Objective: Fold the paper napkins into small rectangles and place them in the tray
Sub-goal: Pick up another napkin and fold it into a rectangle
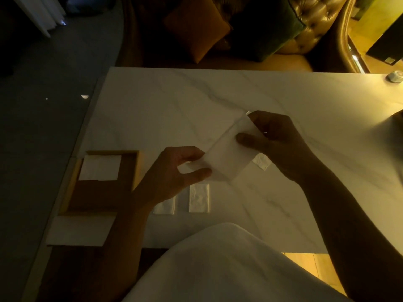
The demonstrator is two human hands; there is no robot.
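Head view gives us a pale marble table [218, 94] filling most of the scene, and nearest to us a broad white cloth [218, 269] (garment or spread, we cannot tell) rising over its near edge. At the table's left edge we find a wooden tray [98, 192], its brown floor mostly bare, with one tray napkin [100, 167] lying flat in its far left corner. Just in front of the tray, a larger flat sheet [80, 231] lies at the near left corner. Over the middle of the table we see the held napkin [229, 158], lifted off the surface and tilted, a crease running along its upper left side. The left hand [174, 171] pinches its lower left corner between thumb and fingers, while the right hand [277, 142] grips its upper right end, thumb laid over the top face. Below them we count three small folded pieces resting on the table: the middle rectangle [199, 198] just nearer to us than the held napkin, the left rectangle [164, 207] partly hidden by the left wrist, and the right rectangle [261, 161] peeking out under the right hand. A small metal object [394, 76] sits at the far right corner.
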